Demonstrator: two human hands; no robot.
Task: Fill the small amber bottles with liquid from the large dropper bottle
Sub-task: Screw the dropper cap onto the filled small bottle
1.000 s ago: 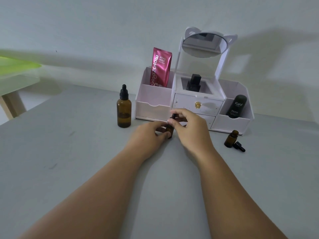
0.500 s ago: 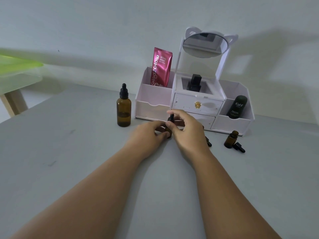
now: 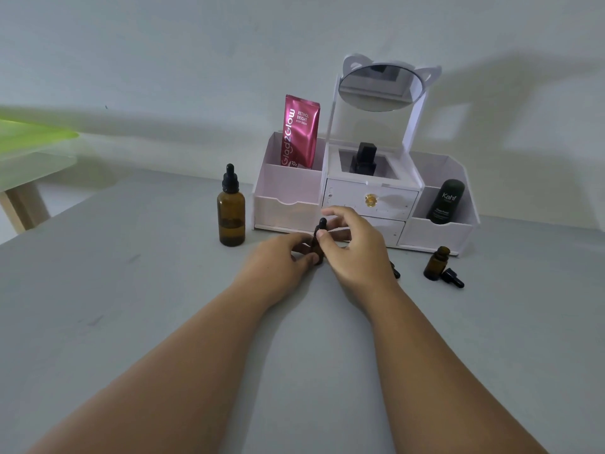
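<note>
Two small amber bottles and one large one stand on the grey table [image 3: 114, 306]. At far left is one green-topped stand [image 3: 36, 139] on a pale wooden leg, well apart from the work. Next comes one large dropper bottle [image 3: 230, 213], upright with its black dropper fitted, just beside the left end of one white organizer [image 3: 288, 208].

Organizer contents, counted:
- one red pouch [image 3: 299, 132], upright in the left compartment
- one black bottle [image 3: 363, 158] in the middle well, under one oval mirror [image 3: 376, 88]
- one dark tube [image 3: 447, 201] marked Kahf in the right compartment
- one gold knob [image 3: 370, 200] on its front

In front of the organizer, the left hand [image 3: 278, 260] rests on the table with its fingers curled round the lower body of the held small bottle [image 3: 317, 249], which stands upright. One fitted dropper cap [image 3: 322, 224] sits on its neck. The right hand [image 3: 355, 247] pinches that cap at the collar between thumb and curled fingers, with the forefinger arched above it.

Behind the right wrist one black tip [image 3: 395, 272] lies on the table; what it belongs to cannot be told. Further right, the open small bottle [image 3: 435, 263] stands uncapped near the organizer's right front corner. One loose dropper cap [image 3: 453, 278] lies at its base, touching or just beside it.
</note>
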